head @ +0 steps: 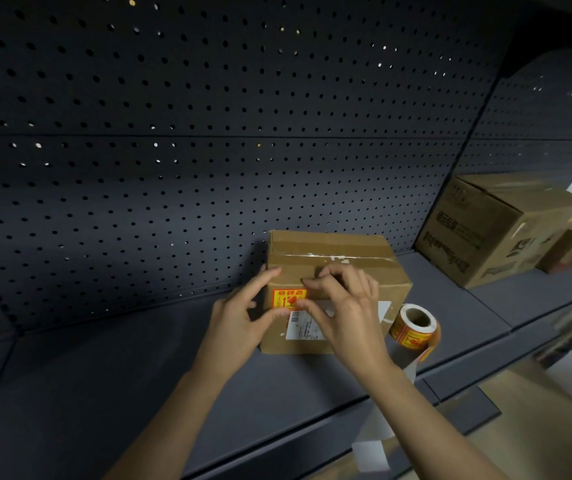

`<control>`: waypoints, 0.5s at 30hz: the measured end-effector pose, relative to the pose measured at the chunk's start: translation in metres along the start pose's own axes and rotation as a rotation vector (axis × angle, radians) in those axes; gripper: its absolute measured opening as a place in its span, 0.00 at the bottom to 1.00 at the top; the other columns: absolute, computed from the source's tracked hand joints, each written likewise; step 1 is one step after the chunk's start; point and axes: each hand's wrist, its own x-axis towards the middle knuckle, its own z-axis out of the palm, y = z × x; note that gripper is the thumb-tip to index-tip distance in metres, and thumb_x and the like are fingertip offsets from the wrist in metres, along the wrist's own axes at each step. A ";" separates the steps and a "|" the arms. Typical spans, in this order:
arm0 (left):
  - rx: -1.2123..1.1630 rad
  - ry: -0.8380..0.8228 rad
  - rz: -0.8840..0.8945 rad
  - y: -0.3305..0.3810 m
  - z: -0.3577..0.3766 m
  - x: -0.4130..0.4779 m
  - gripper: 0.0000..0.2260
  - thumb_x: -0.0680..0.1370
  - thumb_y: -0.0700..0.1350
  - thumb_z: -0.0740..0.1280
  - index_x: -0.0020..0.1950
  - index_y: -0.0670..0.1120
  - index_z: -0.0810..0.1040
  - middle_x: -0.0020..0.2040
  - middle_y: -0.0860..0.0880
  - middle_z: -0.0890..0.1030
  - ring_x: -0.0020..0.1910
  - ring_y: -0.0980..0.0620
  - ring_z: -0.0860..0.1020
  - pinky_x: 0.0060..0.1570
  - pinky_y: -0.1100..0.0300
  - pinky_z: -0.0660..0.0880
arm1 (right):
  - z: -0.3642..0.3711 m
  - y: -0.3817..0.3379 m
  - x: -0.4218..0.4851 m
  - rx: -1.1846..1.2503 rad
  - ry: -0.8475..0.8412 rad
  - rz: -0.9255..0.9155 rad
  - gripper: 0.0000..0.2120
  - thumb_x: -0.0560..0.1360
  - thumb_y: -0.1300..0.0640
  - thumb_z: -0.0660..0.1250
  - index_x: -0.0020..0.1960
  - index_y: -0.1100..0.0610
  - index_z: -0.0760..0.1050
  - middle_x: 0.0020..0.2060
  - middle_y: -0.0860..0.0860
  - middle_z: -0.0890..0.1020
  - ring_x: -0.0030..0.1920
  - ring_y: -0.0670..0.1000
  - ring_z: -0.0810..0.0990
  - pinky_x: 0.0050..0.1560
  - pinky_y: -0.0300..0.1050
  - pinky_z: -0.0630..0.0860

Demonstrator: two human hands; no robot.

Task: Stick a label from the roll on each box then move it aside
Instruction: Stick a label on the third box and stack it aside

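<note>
Orange label (286, 296) under thumbs of loose-fingered left hand (239, 318), right hand (345, 308).

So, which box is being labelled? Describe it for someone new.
On the dark shelf below the pegboard, look centre, just left of the label roll. It is the small taped box; unlike the printed boxes far right, it carries a red-and-yellow label.

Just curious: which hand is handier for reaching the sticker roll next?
Probably the right hand: the roll lies right of the box, nearest it; the left hand is at the box's left edge.
</note>
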 end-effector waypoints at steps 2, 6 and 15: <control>0.031 0.015 0.002 -0.001 0.002 0.000 0.28 0.73 0.51 0.75 0.68 0.70 0.70 0.64 0.72 0.73 0.57 0.61 0.78 0.59 0.61 0.77 | 0.002 0.000 -0.001 -0.029 0.021 -0.004 0.13 0.73 0.47 0.72 0.54 0.52 0.81 0.52 0.50 0.77 0.55 0.52 0.75 0.58 0.44 0.62; 0.043 0.049 0.014 -0.003 0.006 -0.001 0.28 0.73 0.50 0.75 0.68 0.69 0.70 0.62 0.68 0.77 0.51 0.55 0.81 0.55 0.62 0.78 | 0.004 0.003 -0.003 -0.021 0.037 -0.029 0.15 0.72 0.46 0.73 0.56 0.52 0.81 0.53 0.50 0.78 0.57 0.51 0.74 0.60 0.42 0.60; -0.060 0.071 -0.035 0.002 0.008 -0.002 0.27 0.75 0.43 0.74 0.69 0.66 0.72 0.57 0.75 0.77 0.52 0.68 0.79 0.54 0.66 0.78 | 0.008 0.001 0.000 -0.065 0.012 -0.060 0.17 0.71 0.48 0.76 0.57 0.53 0.80 0.53 0.52 0.77 0.56 0.53 0.75 0.60 0.45 0.62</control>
